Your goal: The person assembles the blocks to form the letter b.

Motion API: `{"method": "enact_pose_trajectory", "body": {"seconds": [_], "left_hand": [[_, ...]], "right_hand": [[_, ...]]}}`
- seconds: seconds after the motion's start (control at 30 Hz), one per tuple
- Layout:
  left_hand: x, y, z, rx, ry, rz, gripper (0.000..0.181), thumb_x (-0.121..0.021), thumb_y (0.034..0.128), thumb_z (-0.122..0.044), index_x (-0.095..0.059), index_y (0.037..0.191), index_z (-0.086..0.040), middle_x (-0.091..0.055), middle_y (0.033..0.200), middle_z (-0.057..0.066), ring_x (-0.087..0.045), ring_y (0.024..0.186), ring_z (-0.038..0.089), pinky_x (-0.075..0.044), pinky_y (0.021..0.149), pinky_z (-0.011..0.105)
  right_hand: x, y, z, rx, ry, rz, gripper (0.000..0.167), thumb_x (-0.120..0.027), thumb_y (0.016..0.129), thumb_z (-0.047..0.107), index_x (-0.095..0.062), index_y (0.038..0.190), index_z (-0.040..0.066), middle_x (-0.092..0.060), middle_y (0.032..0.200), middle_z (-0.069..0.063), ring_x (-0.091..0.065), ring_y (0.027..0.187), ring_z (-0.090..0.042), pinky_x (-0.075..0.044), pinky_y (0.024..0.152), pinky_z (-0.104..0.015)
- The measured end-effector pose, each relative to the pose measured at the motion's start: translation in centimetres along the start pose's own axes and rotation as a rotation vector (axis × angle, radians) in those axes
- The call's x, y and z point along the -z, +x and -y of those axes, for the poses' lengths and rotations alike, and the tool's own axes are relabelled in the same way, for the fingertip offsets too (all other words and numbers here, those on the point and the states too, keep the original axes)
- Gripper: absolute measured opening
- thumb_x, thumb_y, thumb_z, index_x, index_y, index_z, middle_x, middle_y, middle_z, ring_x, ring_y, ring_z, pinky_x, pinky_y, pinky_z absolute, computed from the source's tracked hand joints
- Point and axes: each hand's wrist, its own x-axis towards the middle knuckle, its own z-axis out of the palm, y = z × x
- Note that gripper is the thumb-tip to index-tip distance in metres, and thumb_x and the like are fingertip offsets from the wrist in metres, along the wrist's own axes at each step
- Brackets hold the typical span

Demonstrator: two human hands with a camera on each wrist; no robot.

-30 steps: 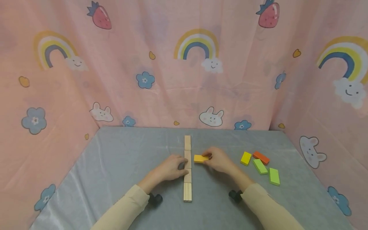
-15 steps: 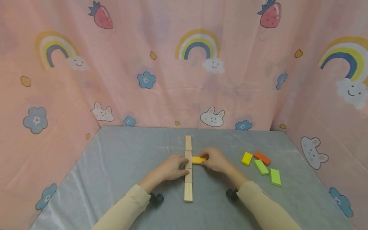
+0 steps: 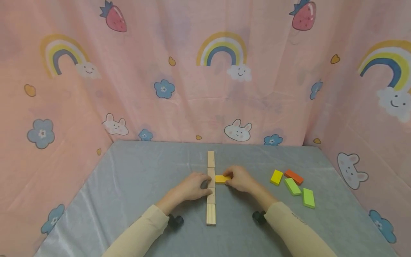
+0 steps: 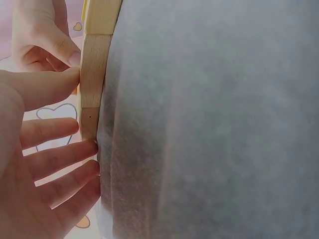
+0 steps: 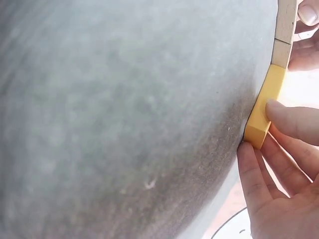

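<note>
Three sides of pink cloth [image 3: 199,103], printed with rainbows, strawberries, flowers and rabbits, rise beyond the hands and to either side of them. Beneath the hands spreads a grey tabletop [image 3: 154,160]. Behind each wrist comes a beige arm covering, the left sleeve [image 3: 138,232] and the right sleeve [image 3: 298,228].

The left hand [image 3: 194,187] has its fingers extended and relaxed, thumb and forefinger touching the middle of a row of four plain wooden blocks [image 3: 212,188]. That row runs away from the person, between the hands; whether the other left fingers touch the wood is hard to tell. The right hand [image 3: 240,178] pinches an amber block [image 3: 219,179] between thumb and fingers. This block lies flat between the two hands, crosswise to the row, its end against the second wooden block from the far end.

Well to the right of the right hand lie two green blocks [image 3: 293,186], a red-orange block [image 3: 293,176] just beyond them, and a yellow block [image 3: 276,177], the nearest of the four to that hand.
</note>
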Motion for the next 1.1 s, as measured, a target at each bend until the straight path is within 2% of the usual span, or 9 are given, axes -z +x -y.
{"method": "enact_pose_trajectory", "body": {"seconds": [0.77, 1.1], "left_hand": [[0.08, -0.06, -0.06, -0.003, 0.02, 0.003, 0.051, -0.074, 0.094, -0.037, -0.064, 0.136, -0.008, -0.065, 0.132, 0.007, -0.057, 0.125, 0.027, -0.046, 0.105, 0.044], [0.01, -0.08, -0.13, 0.018, 0.017, 0.007, 0.052, -0.073, 0.0942, -0.038, -0.064, 0.137, -0.01, -0.064, 0.134, 0.008, -0.057, 0.126, 0.027, -0.046, 0.105, 0.045]], "right_hand": [[0.22, -0.31, 0.13, -0.006, 0.003, 0.013, 0.023, -0.077, 0.087, 0.005, -0.075, 0.11, 0.003, -0.068, 0.099, -0.004, -0.058, 0.088, -0.018, -0.052, 0.086, -0.043], [0.14, -0.38, -0.09, 0.0, -0.003, 0.003, 0.022, -0.077, 0.088, 0.004, -0.075, 0.109, 0.003, -0.069, 0.099, -0.004, -0.058, 0.086, -0.018, -0.053, 0.084, -0.042]]}}
